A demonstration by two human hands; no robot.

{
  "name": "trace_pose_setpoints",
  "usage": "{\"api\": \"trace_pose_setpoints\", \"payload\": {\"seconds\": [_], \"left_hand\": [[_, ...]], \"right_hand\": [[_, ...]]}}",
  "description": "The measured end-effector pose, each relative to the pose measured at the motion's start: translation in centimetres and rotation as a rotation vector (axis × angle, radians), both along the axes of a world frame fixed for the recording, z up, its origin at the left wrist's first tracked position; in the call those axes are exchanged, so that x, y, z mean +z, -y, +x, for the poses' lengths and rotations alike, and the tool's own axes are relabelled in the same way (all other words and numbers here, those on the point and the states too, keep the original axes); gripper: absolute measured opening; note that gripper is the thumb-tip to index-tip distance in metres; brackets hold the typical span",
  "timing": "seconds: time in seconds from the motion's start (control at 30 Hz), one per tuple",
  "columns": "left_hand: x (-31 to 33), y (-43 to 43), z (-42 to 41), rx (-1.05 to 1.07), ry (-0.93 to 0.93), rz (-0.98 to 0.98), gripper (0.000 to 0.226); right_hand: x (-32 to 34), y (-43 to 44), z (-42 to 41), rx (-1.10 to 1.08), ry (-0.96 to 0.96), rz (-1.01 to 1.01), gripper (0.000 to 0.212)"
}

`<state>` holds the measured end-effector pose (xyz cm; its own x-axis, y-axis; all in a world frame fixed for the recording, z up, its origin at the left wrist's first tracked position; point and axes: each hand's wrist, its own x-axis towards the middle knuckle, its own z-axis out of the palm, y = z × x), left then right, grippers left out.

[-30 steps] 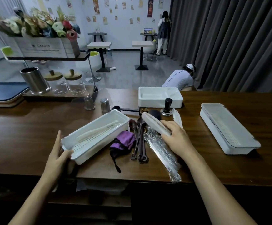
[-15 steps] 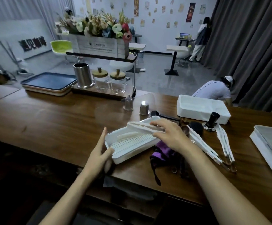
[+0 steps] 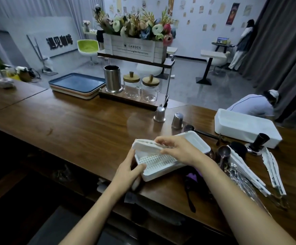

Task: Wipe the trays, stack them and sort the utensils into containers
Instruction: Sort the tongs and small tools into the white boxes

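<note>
While the left hand (image 3: 128, 171) clamps the white slotted plastic container (image 3: 163, 161), the right hand (image 3: 176, 150) pinches white paper-wrapped utensils (image 3: 148, 145) over it.

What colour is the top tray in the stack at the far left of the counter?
Dark blue: the top tray shows best in the head view, resting on lighter, cream-coloured trays beneath.

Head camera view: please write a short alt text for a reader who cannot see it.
A person's right hand lays white wrapped utensils into a white slotted container on a wooden counter, while the left hand steadies its near end. More wrapped utensils, dark spoons and stacked trays lie nearby.
</note>
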<state>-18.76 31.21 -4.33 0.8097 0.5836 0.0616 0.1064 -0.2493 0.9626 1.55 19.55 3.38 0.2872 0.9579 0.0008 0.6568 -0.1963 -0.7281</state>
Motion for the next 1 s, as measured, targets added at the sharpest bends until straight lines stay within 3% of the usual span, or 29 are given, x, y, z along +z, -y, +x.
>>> {"api": "trace_pose_setpoints", "payload": {"seconds": [0.13, 0.33, 0.43, 0.63, 0.77, 1.0], "left_hand": [[-0.3, -0.2, 0.1, 0.001, 0.001, -0.027, 0.084], [-0.6, -0.1, 0.3, 0.01, -0.007, -0.027, 0.085], [-0.5, 0.1, 0.3, 0.013, -0.002, -0.005, 0.084], [-0.9, 0.5, 0.5, 0.023, 0.012, 0.114, 0.074], [-0.4, 2.5, 1.0, 0.136, 0.01, 0.354, 0.076], [0.2, 4.8, 3.5, 0.124, -0.03, 0.717, 0.076]], "right_hand": [[-1.7, 0.9, 1.5, -0.107, 0.061, -0.123, 0.038], [-1.2, 0.5, 3.1, -0.137, 0.349, -0.291, 0.014], [-1.4, 0.2, 3.1, -0.142, 0.399, -0.335, 0.015], [-2.0, 2.1, 3.1, -0.196, 0.271, -0.269, 0.027], [-2.1, 5.3, 2.5, -0.332, 0.25, -0.071, 0.029], [-1.9, 13.4, 1.5, -0.603, 0.259, 0.147, 0.027]]}}
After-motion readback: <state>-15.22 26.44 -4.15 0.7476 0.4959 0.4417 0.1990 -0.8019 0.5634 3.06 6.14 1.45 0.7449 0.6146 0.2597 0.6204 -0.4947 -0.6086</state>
